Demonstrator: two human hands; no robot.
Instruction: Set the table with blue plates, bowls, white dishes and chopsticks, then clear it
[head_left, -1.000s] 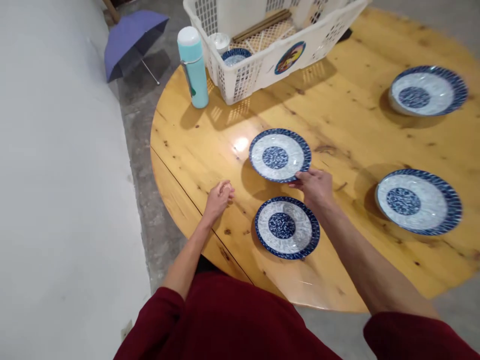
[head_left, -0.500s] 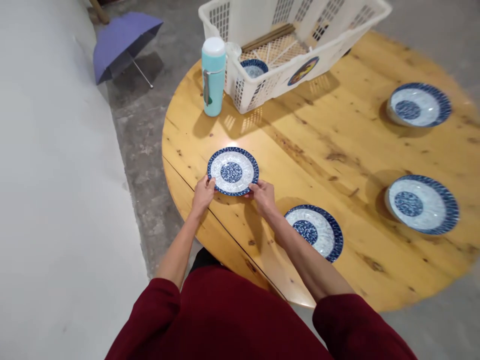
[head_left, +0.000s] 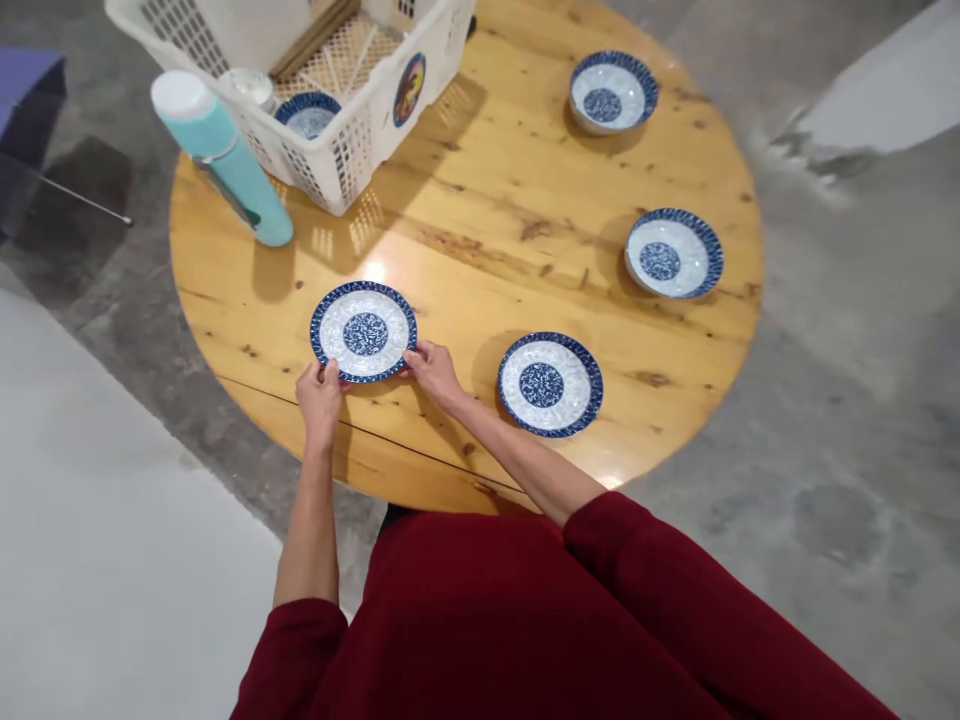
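A blue-and-white patterned plate [head_left: 364, 331] lies on the round wooden table [head_left: 480, 200] near its front-left edge. My left hand [head_left: 319, 393] grips its near-left rim and my right hand [head_left: 431, 365] grips its near-right rim, fingers closed on the edge. A second matching plate [head_left: 550, 383] sits just right of my right hand. Two more plates lie farther off: one at the right edge [head_left: 673, 253], one at the far side [head_left: 613, 91].
A white plastic basket [head_left: 352, 120] at the back left holds a blue bowl [head_left: 309, 112], a white cup and chopsticks. A teal flask [head_left: 225, 160] stands beside it. A purple umbrella [head_left: 26, 95] lies on the concrete floor at left.
The view has swung right and pulled back. Both hands now hold the plate near the table's front-left edge; a second ago only my right hand held it, farther right.
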